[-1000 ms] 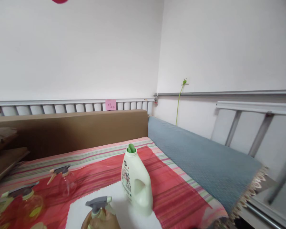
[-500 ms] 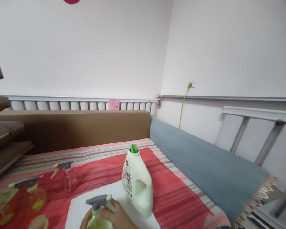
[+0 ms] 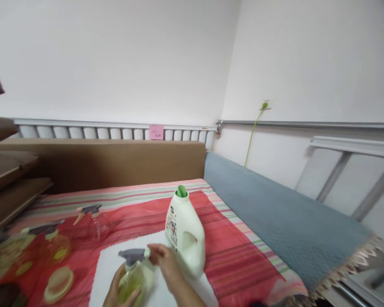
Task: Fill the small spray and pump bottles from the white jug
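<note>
A spray bottle with yellowish liquid and a grey spray head stands low in the view, over the white mat. My left hand is closed round its clear body. Fingers of my right hand are bent together at the pale green end of the spray head and appear to pinch it. Just behind my right hand, a pale green detergent jug stands upright on the mat, a green spout showing in its uncapped mouth.
More spray bottles stand at left: a clear pink one and a yellow one. A round pale lid-like item lies nearby. Brown boards stack at far left. A blue padded edge bounds the right side.
My right hand has shifted from the neck and trigger area to the end of the spray head. More of the bottle and left hand shows. The view has tilted slightly down.
</note>
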`<control>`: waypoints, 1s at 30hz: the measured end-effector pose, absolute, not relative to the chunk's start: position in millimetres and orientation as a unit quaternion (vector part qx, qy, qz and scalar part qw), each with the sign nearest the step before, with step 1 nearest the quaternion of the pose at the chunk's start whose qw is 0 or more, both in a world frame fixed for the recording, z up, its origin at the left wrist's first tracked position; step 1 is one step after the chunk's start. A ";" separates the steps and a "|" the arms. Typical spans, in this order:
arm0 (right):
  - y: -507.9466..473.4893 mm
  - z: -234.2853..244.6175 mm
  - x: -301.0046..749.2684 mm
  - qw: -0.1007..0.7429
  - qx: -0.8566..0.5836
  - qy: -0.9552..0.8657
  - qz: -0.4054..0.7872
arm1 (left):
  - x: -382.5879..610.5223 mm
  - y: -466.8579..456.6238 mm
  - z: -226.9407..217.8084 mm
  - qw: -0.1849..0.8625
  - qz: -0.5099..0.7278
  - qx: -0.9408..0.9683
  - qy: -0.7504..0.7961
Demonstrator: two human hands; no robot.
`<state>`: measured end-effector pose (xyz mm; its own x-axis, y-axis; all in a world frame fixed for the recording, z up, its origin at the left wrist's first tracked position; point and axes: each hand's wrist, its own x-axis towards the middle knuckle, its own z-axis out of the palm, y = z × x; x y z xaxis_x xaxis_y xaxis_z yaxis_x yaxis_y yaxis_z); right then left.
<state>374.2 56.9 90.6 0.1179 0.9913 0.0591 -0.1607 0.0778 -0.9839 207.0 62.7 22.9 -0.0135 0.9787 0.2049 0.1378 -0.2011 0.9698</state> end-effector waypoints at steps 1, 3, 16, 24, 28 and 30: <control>58.6 95.2 376.1 0.577 -0.471 -0.448 0.493 | 205.0 60.9 25.3 0.402 0.504 0.592 0.484; 61.5 106.5 376.5 0.557 -0.463 -0.477 0.498 | 202.1 56.5 33.3 0.411 0.479 0.621 0.464; 57.6 150.2 368.2 0.420 -0.394 -0.649 0.497 | 201.2 48.7 51.7 0.429 0.469 0.644 0.424; 57.0 139.1 360.9 0.437 -0.444 -0.622 0.475 | 200.2 46.4 57.3 0.418 0.461 0.646 0.442; 55.5 134.3 360.0 0.446 -0.454 -0.609 0.473 | 200.8 48.4 51.0 0.427 0.460 0.630 0.456; 54.3 130.3 357.3 0.460 -0.466 -0.595 0.466 | 200.9 49.9 47.2 0.423 0.464 0.624 0.465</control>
